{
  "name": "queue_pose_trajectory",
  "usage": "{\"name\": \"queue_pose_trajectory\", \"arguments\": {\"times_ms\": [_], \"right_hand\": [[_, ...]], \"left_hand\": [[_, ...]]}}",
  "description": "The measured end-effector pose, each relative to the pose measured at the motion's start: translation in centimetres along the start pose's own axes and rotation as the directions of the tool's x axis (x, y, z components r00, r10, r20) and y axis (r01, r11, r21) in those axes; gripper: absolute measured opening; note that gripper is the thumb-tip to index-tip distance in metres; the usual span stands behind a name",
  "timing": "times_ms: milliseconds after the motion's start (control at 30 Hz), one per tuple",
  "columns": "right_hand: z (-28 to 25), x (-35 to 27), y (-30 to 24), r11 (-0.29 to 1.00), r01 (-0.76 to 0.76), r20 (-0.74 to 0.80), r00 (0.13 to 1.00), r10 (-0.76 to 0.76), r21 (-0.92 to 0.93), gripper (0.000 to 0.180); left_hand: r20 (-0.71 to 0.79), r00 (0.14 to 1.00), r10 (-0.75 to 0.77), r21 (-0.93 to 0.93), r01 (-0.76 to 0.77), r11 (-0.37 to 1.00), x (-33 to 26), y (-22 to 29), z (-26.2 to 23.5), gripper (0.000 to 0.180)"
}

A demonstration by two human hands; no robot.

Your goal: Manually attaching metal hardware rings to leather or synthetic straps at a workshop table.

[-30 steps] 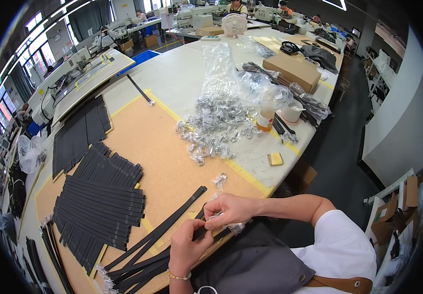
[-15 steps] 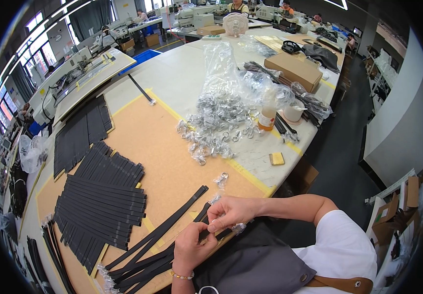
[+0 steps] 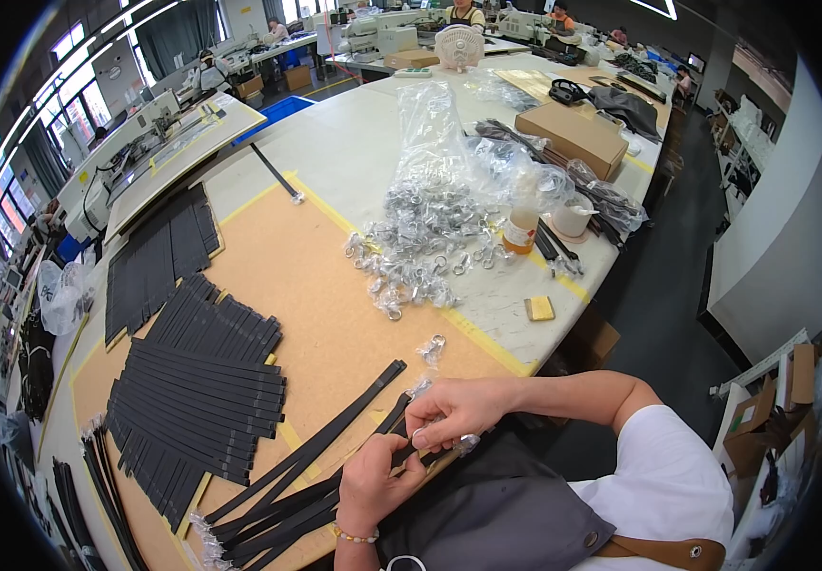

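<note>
Near the table's front edge my two hands meet, fingers bent and pinched together. My left hand [image 3: 373,483] is closed on a black strap [image 3: 405,443], mostly hidden by the fingers. My right hand [image 3: 463,409] is closed at the strap's end, where a plastic-wrapped metal clasp [image 3: 469,443] sticks out below the palm. Exactly how clasp and strap join is hidden. Beside my left wrist lie several long black straps [image 3: 287,468], with plastic-wrapped clasps [image 3: 209,544] at their near-left ends. A single wrapped clasp [image 3: 433,348] rests just beyond my right hand.
Rows of flat black strips [image 3: 197,395] cover the table's left. A heap of wrapped metal clasps [image 3: 430,233] lies farther off, with an orange-liquid jar [image 3: 518,233], a white cup [image 3: 573,221], a yellow pad [image 3: 539,308] and a cardboard box [image 3: 571,138] to its right.
My right hand has shifted slightly, its fingers turning so the pinch opens toward me a little. Both hands stay together at the same spot.
</note>
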State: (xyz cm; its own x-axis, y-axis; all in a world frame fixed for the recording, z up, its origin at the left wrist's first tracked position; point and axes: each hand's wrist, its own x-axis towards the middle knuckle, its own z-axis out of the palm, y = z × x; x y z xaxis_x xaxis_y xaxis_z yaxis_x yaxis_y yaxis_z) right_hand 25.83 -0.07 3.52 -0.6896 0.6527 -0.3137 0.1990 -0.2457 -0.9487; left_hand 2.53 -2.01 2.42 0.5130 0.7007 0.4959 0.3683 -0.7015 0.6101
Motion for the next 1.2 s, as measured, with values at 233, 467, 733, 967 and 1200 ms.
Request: {"name": "queue_pose_trajectory", "arguments": {"times_ms": [233,467,733,967,1200], "right_hand": [[1.4,0.4,1.2,0.994,0.080,-0.085,0.994,-0.074,0.072,0.023],[2.2,0.9,2.0,0.985,0.172,-0.190,0.967,-0.167,0.010,0.013],[2.5,0.3,0.5,0.969,0.188,-0.254,0.941,-0.225,-0.162,0.017],[2.3,0.4,0.7,0.965,0.185,-0.266,0.936,-0.231,-0.186,0.017],[2.3,0.6,1.3,0.967,0.199,-0.238,0.943,-0.232,-0.156,0.017]], "left_hand": [[0.020,0.999,0.032,0.027,-0.033,0.999,-0.3,-0.4,0.2,0.027],[0.017,1.000,-0.018,0.002,0.018,1.000,-0.3,0.0,0.2,0.027],[0.015,0.997,-0.073,-0.040,0.074,0.996,-0.1,0.3,-0.3,0.025],[-0.023,0.996,-0.088,-0.088,0.086,0.992,-0.1,0.1,-0.1,0.024],[-0.016,0.999,-0.037,-0.090,0.035,0.995,0.3,0.1,-0.2,0.024]]}}
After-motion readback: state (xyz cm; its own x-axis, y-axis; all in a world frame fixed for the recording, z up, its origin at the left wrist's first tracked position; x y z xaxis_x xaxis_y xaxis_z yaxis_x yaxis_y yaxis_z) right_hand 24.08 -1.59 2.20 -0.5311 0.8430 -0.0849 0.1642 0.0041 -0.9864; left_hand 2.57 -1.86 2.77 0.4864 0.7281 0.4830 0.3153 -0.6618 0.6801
